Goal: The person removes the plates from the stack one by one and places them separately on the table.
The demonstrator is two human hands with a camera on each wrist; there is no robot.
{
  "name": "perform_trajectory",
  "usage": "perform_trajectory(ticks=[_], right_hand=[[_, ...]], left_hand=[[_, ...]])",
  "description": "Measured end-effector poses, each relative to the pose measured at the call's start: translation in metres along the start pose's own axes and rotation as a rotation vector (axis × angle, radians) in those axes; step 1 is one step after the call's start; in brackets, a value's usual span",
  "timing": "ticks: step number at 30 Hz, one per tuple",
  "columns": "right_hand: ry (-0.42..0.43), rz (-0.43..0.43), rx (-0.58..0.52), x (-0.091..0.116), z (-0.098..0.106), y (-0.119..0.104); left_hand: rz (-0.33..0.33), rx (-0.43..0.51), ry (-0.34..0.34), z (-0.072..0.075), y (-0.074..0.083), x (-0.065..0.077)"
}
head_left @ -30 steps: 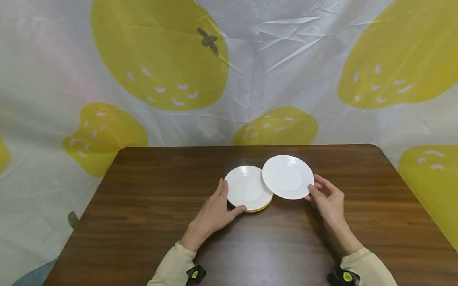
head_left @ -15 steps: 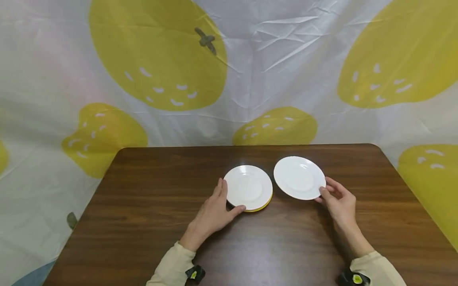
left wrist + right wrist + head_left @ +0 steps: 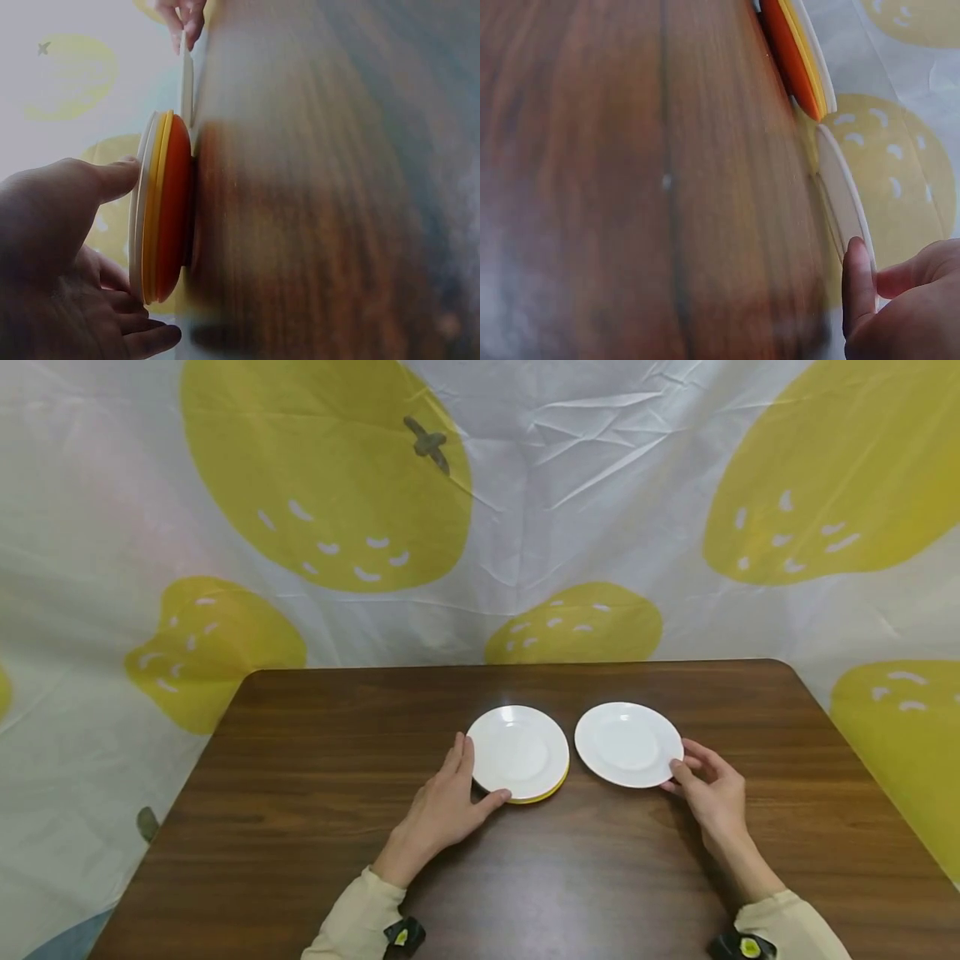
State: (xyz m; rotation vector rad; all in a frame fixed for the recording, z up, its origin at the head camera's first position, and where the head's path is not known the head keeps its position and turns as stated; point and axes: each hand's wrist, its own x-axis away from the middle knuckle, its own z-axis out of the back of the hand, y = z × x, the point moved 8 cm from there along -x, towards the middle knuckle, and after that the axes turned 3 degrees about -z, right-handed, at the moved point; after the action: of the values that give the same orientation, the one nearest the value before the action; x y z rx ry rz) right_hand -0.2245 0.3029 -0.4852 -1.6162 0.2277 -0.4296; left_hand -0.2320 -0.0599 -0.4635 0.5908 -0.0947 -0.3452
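One white plate (image 3: 628,745) is pinched at its rim by the right hand (image 3: 716,797), just beside the plate stack (image 3: 517,752). White above yellow and orange, the stack is set on the wooden table (image 3: 322,760), its rim touched by the left hand (image 3: 442,806), whose thumb is spread from its fingers.

1. No text, label, brand or number can be read in any view.
2. In the head view, a small yellow-green mark (image 3: 402,937) is borne by a black wristband (image 3: 416,932) at the bottom, left of centre; its meaning cannot be made out.
3. A similar mark (image 3: 750,947) is borne by another wristband (image 3: 723,943) at the lower right, equally unreadable.
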Motion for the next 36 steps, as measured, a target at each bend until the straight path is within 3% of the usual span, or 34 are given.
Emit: perform_trajectory(ticks=[8,14,19,24,29,36], right_hand=[[0.025,-0.031,0.092,-0.002,0.002,0.002],[0.109,-0.007,0.317,0.002,0.007,-0.002],[0.167,0.065,0.476,0.007,0.007,-0.012],[0.182,0.143,0.466,0.011,0.002,-0.022],[0.14,0.212,0.408,0.015,-0.014,-0.031],[0.02,0.159,0.309,0.017,-0.042,-0.03]], left_hand=[[0.01,-0.001,-0.002,-0.001,0.0,0.001],[0.01,-0.016,0.005,-0.002,0.0,0.001],[0.01,-0.023,0.01,-0.002,-0.001,0.001],[0.004,-0.03,0.013,-0.001,0.0,0.001],[0.001,-0.015,0.009,-0.001,0.001,0.002],[-0.029,0.002,0.004,-0.002,0.002,0.002]])
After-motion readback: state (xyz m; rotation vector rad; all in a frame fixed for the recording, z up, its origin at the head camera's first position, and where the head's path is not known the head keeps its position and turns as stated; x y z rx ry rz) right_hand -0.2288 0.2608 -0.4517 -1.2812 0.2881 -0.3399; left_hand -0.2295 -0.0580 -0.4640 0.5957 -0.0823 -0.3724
